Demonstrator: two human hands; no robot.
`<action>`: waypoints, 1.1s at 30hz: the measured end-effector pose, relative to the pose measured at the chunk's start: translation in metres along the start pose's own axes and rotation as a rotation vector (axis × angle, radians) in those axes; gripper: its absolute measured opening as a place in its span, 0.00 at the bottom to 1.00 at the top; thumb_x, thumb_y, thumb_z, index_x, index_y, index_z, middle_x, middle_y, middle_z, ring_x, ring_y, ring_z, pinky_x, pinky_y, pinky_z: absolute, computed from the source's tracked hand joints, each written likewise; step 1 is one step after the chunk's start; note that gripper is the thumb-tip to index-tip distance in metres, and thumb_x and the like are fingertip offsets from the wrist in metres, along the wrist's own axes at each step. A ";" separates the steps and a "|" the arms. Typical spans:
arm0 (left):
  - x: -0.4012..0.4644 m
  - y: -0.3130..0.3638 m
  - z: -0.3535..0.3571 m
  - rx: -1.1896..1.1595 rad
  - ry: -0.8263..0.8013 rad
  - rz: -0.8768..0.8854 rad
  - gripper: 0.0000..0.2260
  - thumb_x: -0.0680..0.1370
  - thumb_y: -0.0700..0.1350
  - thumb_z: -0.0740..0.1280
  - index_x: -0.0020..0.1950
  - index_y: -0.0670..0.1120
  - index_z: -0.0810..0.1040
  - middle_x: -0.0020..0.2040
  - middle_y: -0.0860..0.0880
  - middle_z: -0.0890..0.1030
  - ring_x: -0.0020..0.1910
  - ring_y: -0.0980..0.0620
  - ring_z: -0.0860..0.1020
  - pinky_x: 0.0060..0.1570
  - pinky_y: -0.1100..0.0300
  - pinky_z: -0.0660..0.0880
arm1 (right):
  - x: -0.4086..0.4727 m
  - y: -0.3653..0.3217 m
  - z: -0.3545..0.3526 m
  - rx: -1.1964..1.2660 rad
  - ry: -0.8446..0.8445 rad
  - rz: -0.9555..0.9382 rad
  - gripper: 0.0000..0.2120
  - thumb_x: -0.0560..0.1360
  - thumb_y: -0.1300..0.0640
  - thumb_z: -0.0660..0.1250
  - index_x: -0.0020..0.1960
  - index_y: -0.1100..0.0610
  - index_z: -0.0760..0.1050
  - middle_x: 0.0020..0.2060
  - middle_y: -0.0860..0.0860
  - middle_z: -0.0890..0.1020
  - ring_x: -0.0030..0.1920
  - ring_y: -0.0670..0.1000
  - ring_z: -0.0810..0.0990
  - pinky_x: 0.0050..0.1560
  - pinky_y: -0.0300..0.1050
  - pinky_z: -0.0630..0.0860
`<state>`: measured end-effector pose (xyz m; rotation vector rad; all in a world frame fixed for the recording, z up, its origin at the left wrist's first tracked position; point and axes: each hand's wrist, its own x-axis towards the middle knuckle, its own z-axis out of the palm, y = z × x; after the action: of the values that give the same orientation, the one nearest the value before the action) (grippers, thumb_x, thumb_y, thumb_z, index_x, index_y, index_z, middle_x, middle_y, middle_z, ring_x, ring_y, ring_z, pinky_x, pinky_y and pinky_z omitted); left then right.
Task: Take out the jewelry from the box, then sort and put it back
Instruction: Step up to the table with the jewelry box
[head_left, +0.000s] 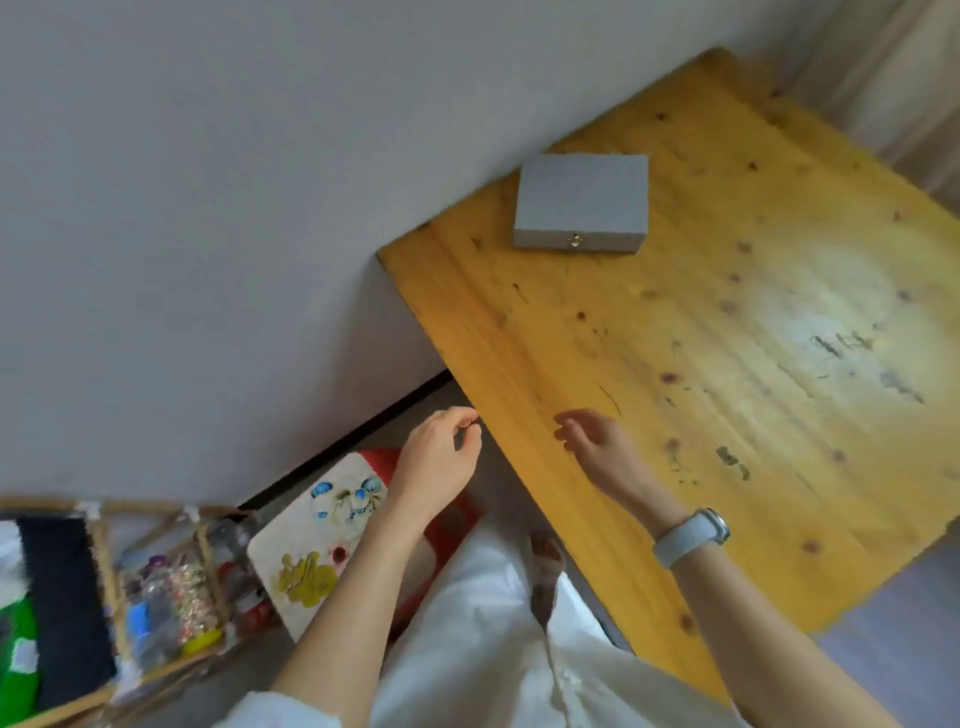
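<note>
Left hand: left hand (441, 457) hangs just off the near-left edge of the table, over the floor gap, fingers loosely curled with thumb and forefinger near each other; nothing shows between them, so it reads as idle and holding nothing.
Right hand: right hand (597, 441) floats low over the table's near-left part, fingers relaxed and half bent, gripping nothing; whether it touches the wood cannot be told. A pale wristwatch (691, 535) sits on that wrist.
Jewelry box: grey jewelry box (582, 200) stands on the far-left part of the wooden table (727, 338), close to the wall, well apart from both hands. Its lid is down and the small brass clasp (575, 239) faces the person, likely so the lid swings up away from the body.
Jewelry: none visible; presumably all inside the closed box.
Task stage: judged at the very start, with nothing taken out and the clasp not yet undone.
Why the hands sit so: both point toward the box, which suggests a reach that would need the clasp pinched by one hand while the other steadies the box.
Working space: the broad bare wood between hands and box suits spreading small pieces for sorting.
Surroundings: a painted stool (332, 530) and a cluttered wooden rack (156, 587) stand on the floor at the left.
Risk: small pieces could roll off the near edge.
</note>
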<state>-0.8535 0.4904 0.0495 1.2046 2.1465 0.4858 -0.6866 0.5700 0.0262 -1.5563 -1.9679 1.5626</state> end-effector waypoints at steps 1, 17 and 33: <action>0.012 0.006 -0.001 0.022 -0.034 0.022 0.13 0.79 0.45 0.58 0.63 0.45 0.73 0.59 0.49 0.76 0.59 0.53 0.73 0.55 0.65 0.65 | 0.005 0.002 -0.006 0.021 0.028 0.021 0.14 0.79 0.56 0.54 0.58 0.58 0.74 0.52 0.55 0.81 0.54 0.55 0.79 0.54 0.47 0.74; 0.272 0.081 0.003 -0.002 -0.290 0.285 0.16 0.79 0.45 0.59 0.67 0.46 0.68 0.65 0.47 0.70 0.62 0.51 0.70 0.64 0.56 0.66 | 0.155 -0.014 -0.051 0.262 0.503 0.305 0.14 0.79 0.56 0.54 0.62 0.58 0.71 0.54 0.55 0.80 0.51 0.54 0.79 0.44 0.45 0.76; 0.417 0.035 0.030 0.489 -0.196 0.665 0.34 0.72 0.59 0.64 0.74 0.54 0.54 0.76 0.47 0.49 0.74 0.44 0.42 0.66 0.39 0.58 | 0.332 -0.026 -0.028 1.134 0.732 0.569 0.12 0.75 0.56 0.64 0.53 0.63 0.71 0.40 0.51 0.76 0.39 0.46 0.76 0.42 0.37 0.76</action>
<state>-0.9740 0.8667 -0.0933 2.1587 1.7056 0.0884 -0.8271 0.8523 -0.0835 -1.7255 -0.1334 1.4588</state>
